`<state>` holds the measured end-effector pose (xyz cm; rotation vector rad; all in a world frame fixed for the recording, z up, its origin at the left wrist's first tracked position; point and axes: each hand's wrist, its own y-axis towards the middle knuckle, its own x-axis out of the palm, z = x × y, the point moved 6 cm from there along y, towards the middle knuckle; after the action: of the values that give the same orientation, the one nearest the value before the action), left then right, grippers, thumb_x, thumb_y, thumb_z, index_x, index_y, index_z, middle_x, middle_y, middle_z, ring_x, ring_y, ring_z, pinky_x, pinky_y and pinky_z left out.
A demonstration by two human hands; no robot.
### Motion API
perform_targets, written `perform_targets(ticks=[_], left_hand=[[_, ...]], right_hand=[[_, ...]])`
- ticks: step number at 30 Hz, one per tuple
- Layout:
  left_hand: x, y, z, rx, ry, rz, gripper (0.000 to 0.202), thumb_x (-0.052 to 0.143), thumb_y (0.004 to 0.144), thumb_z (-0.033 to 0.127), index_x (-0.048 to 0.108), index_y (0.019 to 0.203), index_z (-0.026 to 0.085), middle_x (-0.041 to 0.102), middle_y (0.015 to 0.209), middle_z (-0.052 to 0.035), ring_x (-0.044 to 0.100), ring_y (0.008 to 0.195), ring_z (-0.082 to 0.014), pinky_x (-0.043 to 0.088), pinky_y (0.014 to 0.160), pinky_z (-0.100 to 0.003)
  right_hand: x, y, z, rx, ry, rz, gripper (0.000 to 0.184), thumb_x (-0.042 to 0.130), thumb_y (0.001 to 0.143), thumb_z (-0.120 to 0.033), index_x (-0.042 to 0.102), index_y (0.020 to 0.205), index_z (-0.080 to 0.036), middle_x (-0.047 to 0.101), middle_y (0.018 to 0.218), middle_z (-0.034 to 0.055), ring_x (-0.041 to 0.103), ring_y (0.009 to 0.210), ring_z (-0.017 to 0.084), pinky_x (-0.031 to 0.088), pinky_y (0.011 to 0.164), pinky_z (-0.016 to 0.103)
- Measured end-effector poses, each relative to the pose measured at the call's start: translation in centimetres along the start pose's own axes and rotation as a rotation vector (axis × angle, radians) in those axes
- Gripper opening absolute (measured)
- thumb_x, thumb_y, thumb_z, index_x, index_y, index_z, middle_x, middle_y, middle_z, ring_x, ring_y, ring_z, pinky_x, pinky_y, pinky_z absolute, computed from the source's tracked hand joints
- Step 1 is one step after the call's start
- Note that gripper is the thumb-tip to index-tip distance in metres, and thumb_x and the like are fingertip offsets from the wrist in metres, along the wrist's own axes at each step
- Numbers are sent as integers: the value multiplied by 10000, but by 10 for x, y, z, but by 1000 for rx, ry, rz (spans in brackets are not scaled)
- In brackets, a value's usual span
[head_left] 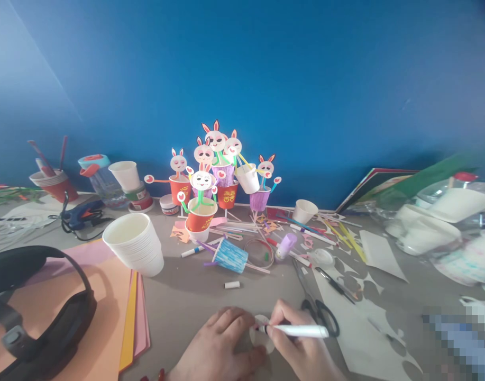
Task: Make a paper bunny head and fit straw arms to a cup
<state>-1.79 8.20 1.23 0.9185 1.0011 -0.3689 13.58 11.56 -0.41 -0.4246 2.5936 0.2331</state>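
Observation:
A small round paper disc [269, 345] lies on the table with faint pinkish marks on it. My left hand [222, 344] holds it down from the left, thumb and forefinger bent around its edge. In my right hand [301, 352] is a white marker [305, 331], gripped near its dark tip, which is at the disc's upper part. Fingers partly hide the disc. Beyond my hands lies a loose white marker cap [231, 284]. Black-handled scissors [325, 317] rest just right of my right hand, beside a sheet of cut-out white paper [345, 328].
Several rabbit figures on paper cups [202, 211] stand by the blue wall. A blue-coloured cup [231, 255] lies on its side. At left are stacked white cups [137, 243], coloured paper [107, 317], a black headband-like device [79, 317] and a glue gun [81, 217]. Plastic-wrapped items [436, 227] sit right.

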Motion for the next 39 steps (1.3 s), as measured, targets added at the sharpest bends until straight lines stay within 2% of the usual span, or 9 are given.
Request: perform_targets(ticks=[7, 14, 20, 39], left_hand=[[1, -1, 0, -14, -10, -56, 199, 643, 929, 322, 693, 1119, 352, 657, 1194, -18, 614, 1092, -214, 544, 897, -322], [-2, 1, 0, -27, -44, -110, 229, 608, 941, 309, 678, 1157, 338, 667, 1198, -42, 629, 1094, -231, 566, 896, -350], [-2, 1, 1, -1, -17, -80, 188, 613, 935, 310, 693, 1104, 330, 668, 1186, -34, 624, 1082, -239, 578, 863, -365], [-6, 2, 2, -18, -18, -92, 208, 596, 944, 320, 691, 1129, 326, 690, 1193, -36, 647, 1097, -238, 592, 865, -356]], right_hand=[[0, 0, 1, -9, -8, -2, 213, 454, 892, -285, 394, 692, -244, 363, 576, -79, 374, 520, 130, 311, 510, 239], [0, -1, 0, 3, 16, 14, 209, 486, 876, -274, 404, 686, -241, 371, 576, -77, 371, 529, 131, 323, 510, 233], [0, -1, 2, -4, 12, 12, 207, 482, 874, -275, 399, 686, -245, 363, 572, -79, 358, 522, 128, 304, 505, 236], [0, 0, 1, -16, -4, 15, 202, 489, 865, -244, 404, 682, -241, 393, 569, -76, 390, 517, 128, 319, 508, 233]])
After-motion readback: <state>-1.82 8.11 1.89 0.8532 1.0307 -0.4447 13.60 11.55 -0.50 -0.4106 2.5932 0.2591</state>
